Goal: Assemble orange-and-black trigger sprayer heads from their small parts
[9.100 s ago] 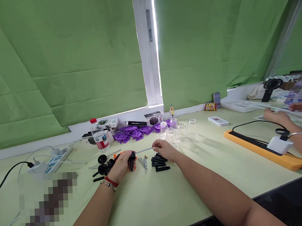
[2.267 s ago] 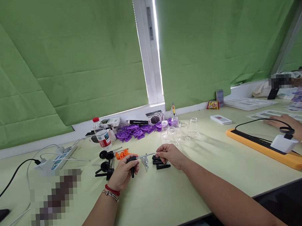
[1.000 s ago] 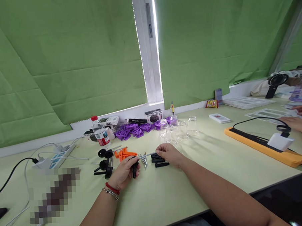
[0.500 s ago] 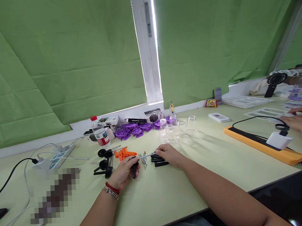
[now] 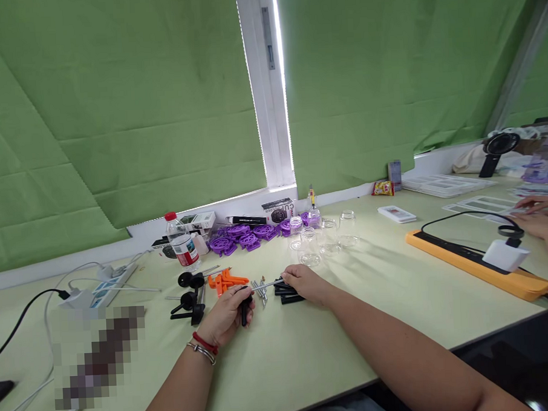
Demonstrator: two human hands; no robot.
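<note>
We look down at a pale green counter (image 5: 308, 361) with both our forearms stretched forward across it. Our left hand (image 5: 224, 317) is curled closed around a short black handle piece (image 5: 244, 310), which stands nearly upright with its lower end at the counter. A red cord and a metal bangle circle that wrist. Our right hand (image 5: 304, 283) is nearly closed, its fingertips pinching the far end of a thin metal rod (image 5: 263, 285). The rod runs level between the two hands, and its near end meets the top of the black handle piece. The right forearm comes in on a long diagonal from the lower right; the left comes up from the bottom edge.

Just beneath the rod lies a small cluster of metal screws (image 5: 261, 292), and under the right hand a pile of black tubes (image 5: 289, 294). To the left of the left hand sit orange plastic parts (image 5: 225, 280) and black disc-headed parts (image 5: 187, 294). Farther back are purple plastic pieces (image 5: 243, 237), clear glass jars (image 5: 321, 237) and a water bottle (image 5: 181, 243). At the far right, another person's hand (image 5: 540, 215) rests near an orange strip (image 5: 476, 266).
</note>
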